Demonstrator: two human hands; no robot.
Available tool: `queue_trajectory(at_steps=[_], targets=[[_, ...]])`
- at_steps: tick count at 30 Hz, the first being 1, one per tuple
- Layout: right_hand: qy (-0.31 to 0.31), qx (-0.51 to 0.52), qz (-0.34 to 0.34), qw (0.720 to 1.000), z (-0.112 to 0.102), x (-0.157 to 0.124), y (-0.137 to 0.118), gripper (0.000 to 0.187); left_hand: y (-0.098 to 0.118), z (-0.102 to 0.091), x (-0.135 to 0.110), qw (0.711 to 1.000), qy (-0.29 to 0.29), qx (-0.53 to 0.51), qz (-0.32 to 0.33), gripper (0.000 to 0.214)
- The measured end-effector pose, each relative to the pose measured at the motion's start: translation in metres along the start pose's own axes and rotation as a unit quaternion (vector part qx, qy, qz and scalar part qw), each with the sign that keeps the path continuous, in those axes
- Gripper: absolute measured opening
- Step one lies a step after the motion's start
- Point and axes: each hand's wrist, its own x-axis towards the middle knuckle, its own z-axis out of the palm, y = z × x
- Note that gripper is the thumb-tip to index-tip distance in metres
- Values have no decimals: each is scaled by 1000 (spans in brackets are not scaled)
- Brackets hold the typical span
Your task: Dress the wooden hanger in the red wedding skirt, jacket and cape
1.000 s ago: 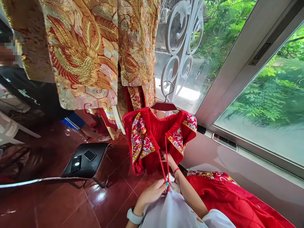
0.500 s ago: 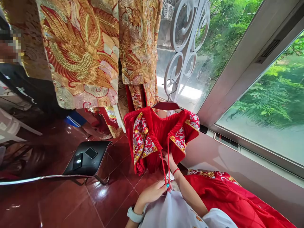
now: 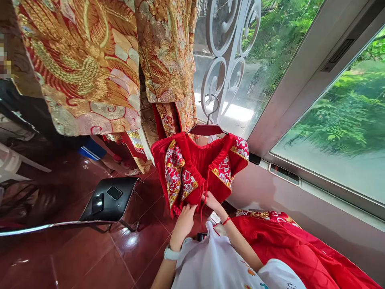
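Note:
A red top (image 3: 198,157) with white and gold embroidery hangs from a dark red hanger (image 3: 207,129), its front facing me. My left hand (image 3: 185,220) is at the lower front edge of the top, with bent fingers closed on the cloth. Just to its right, my right hand (image 3: 212,202) also has its fingers closed at the lower edge; the fingertips are partly hidden by fabric. Thin red cords (image 3: 206,185) hang loose from the neckline, down in front of my right hand's fingers.
Gold embroidered garments (image 3: 87,76) hang at upper left. A black chair (image 3: 120,204) holds two dark phone-like objects. More red cloth (image 3: 276,241) lies at lower right. Another phone (image 3: 284,174) rests on the window sill. A white scrolled grille (image 3: 224,60) stands before the window.
My left hand has let go of the red cords and moved up and left to the hem. The cords, taut before, now hang slack. My right hand stays at the lower edge.

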Motion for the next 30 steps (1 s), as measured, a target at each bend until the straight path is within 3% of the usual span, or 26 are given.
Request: queue_trajectory(at_steps=[2,7,10,18,27,30], targets=[[-26,3,-16,1000,5,-9,-4,47,0,6,15,998,45,9,-33,49],[-69,-5,-32,997,2,-30,-7,38,10,16,32,990,82,28,-109,22],[-70,-18,-6,997,-1,-39,-3,30,10,25,31,990,84,41,-104,21],[7,-2,9,1000,9,-44,4,28,7,50,28,994,63,29,-84,29],[9,11,-25,1000,0,-45,-24,18,2,55,30,997,56,-4,-56,35],[33,16,-20,999,-4,-49,-29,19,-8,56,21,987,120,-103,-35,31]])
